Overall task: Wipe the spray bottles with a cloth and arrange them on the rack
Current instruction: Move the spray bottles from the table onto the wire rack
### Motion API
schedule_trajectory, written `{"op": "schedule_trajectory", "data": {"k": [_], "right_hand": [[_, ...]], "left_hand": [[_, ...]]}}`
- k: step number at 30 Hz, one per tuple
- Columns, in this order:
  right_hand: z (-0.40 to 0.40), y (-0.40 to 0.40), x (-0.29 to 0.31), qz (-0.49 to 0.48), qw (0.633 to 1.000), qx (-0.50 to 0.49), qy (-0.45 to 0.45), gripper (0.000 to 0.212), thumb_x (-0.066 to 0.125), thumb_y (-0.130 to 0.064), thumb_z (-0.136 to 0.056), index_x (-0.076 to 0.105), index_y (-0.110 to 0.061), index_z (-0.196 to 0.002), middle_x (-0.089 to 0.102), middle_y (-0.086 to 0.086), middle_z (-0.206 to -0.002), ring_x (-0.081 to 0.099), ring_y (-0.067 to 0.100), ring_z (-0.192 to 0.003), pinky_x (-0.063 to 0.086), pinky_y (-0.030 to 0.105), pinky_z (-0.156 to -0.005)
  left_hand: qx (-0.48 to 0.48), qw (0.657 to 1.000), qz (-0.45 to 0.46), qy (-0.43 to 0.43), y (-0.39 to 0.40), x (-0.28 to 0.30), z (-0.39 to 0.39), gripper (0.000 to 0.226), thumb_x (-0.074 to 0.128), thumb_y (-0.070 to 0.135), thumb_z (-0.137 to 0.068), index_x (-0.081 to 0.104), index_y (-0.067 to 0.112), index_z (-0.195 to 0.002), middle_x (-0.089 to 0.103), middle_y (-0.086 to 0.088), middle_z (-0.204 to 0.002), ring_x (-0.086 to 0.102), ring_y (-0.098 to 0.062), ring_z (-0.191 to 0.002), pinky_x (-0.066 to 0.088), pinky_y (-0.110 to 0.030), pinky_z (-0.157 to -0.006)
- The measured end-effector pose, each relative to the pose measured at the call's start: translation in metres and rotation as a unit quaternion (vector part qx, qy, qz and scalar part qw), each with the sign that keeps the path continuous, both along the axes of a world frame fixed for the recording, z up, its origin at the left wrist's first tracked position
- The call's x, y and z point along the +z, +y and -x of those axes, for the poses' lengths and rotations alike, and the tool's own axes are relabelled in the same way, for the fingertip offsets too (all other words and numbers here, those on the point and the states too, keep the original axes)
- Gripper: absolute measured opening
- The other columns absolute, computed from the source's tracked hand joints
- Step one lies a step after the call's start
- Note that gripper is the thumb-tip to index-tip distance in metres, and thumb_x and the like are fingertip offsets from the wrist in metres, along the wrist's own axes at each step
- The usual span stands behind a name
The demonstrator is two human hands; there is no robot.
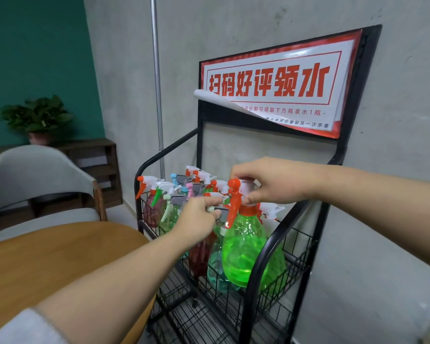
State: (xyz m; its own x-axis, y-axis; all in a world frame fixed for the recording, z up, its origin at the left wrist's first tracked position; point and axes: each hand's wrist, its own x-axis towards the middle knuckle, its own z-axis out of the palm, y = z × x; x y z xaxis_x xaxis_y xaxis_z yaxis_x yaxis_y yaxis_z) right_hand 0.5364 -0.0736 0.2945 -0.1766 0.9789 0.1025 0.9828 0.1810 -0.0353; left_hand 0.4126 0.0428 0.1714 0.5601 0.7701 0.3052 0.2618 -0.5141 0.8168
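Grey concrete wall (258,28) behind everything, teal wall (35,58) at far left. Black wire rack (261,256) against the concrete wall, topped by a red-and-white sign (273,88) with its lower-left corner peeling and curled. Round wooden counter (47,264) lower left, just beside the rack. Grey chair (35,175) behind it, dark wooden shelf (94,165) further back carrying a potted plant (39,117). Metal pole (157,70) running vertically along the wall above the rack.

Upper basket of the rack packed with spray bottles (174,194), upright, triggers pointing left, mixed red, green, blue, pink and white heads. Green spray bottle (248,249) at the near right end of the basket, upright, orange trigger and collar, white cap, partly filled. Teal bottle (216,264) touching it on the left, dark red bottle (200,254) next over.

Right hand (268,180) on top of the green spray bottle's head, fingers (252,198) curled round the white cap and pinching it. Left hand (201,219) reaching in from the lower left, fingers curled on a grey-and-white sprayer head (217,207) just left of the orange trigger; cannot tell which bottle that head belongs to.
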Motion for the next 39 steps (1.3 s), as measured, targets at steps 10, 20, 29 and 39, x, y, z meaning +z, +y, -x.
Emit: {"op": "schedule_trajectory", "data": {"k": [10, 20, 29, 39], "right_hand": [[0.017, -0.003, -0.006, -0.015, 0.999, 0.03, 0.035, 0.035, 0.07, -0.018, -0.085, 0.042, -0.039, -0.08, 0.052, -0.017, -0.072, 0.049, -0.008, -0.069, 0.035, 0.008, -0.058], [0.053, -0.012, -0.023, -0.064, 0.995, 0.074, 0.023, 0.022, 0.069, -0.022, -0.086, 0.051, -0.014, -0.096, 0.05, -0.008, -0.077, 0.045, 0.015, -0.075, 0.034, 0.012, -0.062], [0.108, -0.017, -0.094, -0.041, 0.996, 0.075, -0.019, 0.019, 0.056, -0.023, -0.092, 0.053, -0.02, -0.111, 0.063, 0.001, -0.095, 0.058, 0.022, -0.091, 0.05, 0.04, -0.076], [0.135, -0.015, -0.198, -0.048, 0.997, 0.053, -0.027, 0.012, 0.042, -0.027, -0.101, 0.05, -0.018, -0.1, 0.064, 0.003, -0.087, 0.044, 0.022, -0.083, 0.039, 0.032, -0.06]], "left_hand": [[-0.099, 0.994, 0.032, -0.019, -0.011, -0.014, 0.016, 0.016, 0.065, -0.004, -0.089, 0.072, 0.011, -0.088, 0.07, 0.0, -0.086, 0.063, 0.002, -0.069, 0.048, -0.011, -0.064], [0.004, 0.99, 0.084, -0.117, -0.033, -0.027, 0.072, 0.03, 0.053, -0.004, -0.095, 0.061, -0.003, -0.124, 0.061, -0.013, -0.121, 0.055, 0.01, -0.092, 0.035, -0.013, -0.089], [0.03, 0.996, 0.072, -0.052, -0.07, -0.087, 0.13, 0.036, 0.056, -0.009, -0.091, 0.065, 0.025, -0.1, 0.063, 0.023, -0.078, 0.056, 0.022, -0.07, 0.039, 0.0, -0.067], [0.103, 0.984, 0.143, 0.008, -0.083, -0.151, 0.177, 0.047, 0.056, -0.004, -0.094, 0.054, 0.018, -0.135, 0.057, 0.001, -0.129, 0.057, -0.003, -0.104, 0.041, -0.02, -0.096]]}}
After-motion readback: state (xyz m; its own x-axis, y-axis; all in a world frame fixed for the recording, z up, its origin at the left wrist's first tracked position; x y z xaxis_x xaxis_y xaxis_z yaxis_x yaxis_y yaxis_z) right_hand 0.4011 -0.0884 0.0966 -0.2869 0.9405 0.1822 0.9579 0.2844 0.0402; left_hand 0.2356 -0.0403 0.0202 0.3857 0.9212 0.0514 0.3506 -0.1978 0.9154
